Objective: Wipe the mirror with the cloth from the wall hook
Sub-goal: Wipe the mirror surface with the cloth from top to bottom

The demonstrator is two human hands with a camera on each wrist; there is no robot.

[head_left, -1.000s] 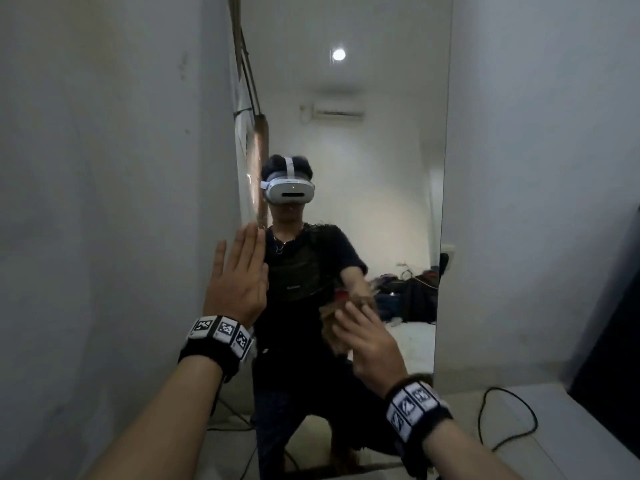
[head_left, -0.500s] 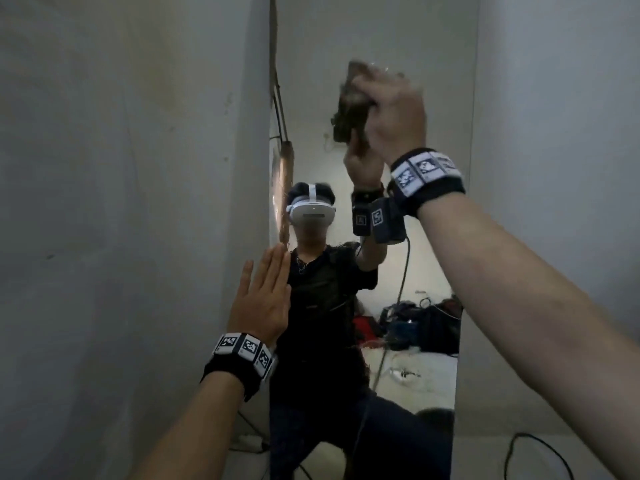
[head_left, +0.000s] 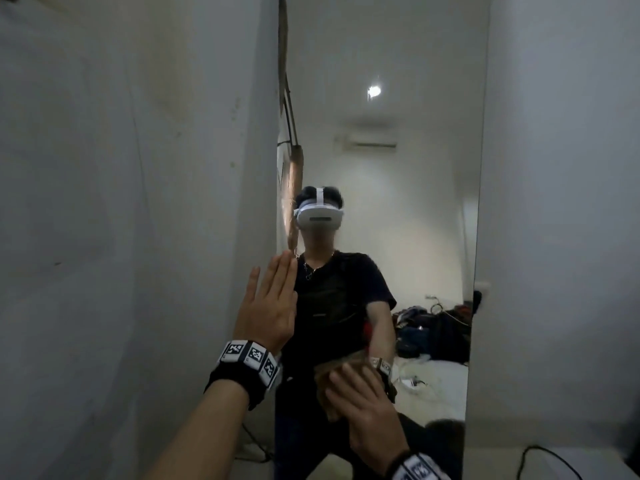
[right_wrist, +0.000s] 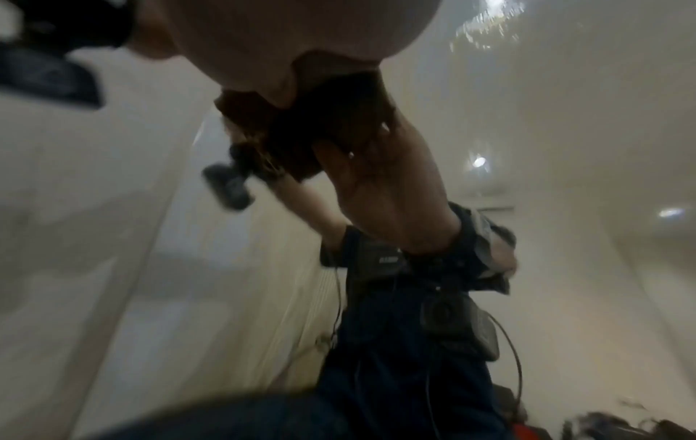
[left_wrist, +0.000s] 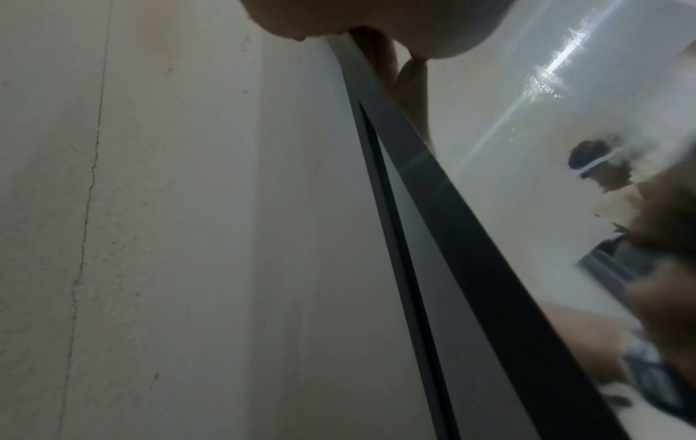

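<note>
A tall frameless mirror (head_left: 408,161) leans in the corner between two white walls. My left hand (head_left: 270,303) lies flat with straight fingers against its left edge at mid height. In the left wrist view the dark mirror edge (left_wrist: 452,238) runs down from under my palm. My right hand (head_left: 367,407) holds a bunched brown cloth (head_left: 325,372) against the lower middle of the glass. From the right wrist, the cloth (right_wrist: 301,125) sits crumpled under my right hand (right_wrist: 282,35), blurred by motion. My own reflection fills the glass.
White walls (head_left: 121,202) close in on both sides. A black cable (head_left: 540,459) loops on the floor at the lower right, and another cable (head_left: 256,441) lies by the mirror's bottom left corner. A brown strip (head_left: 294,188) shows along the mirror's left edge.
My right hand swept the cloth up to the top of the mirror and has come back down to the lower middle. The left hand has stayed on the left edge.
</note>
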